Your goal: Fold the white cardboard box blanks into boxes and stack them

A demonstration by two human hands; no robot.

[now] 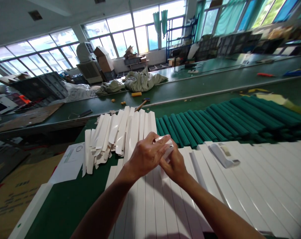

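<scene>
My left hand and my right hand meet over the row of long white boxes, fingers bent and closed. Between them is the end of a narrow white box, mostly hidden by the fingers. Just beyond my left hand lies a loose pile of flat white strips. Past my right hand, green ribbed tubes are stacked side by side. A white tape dispenser rests on the boxes to the right.
A printed paper sheet lies left on the green table. Behind runs a long green bench with a hammer, a yellow block and crumpled sacks. A brown carton is at the lower left.
</scene>
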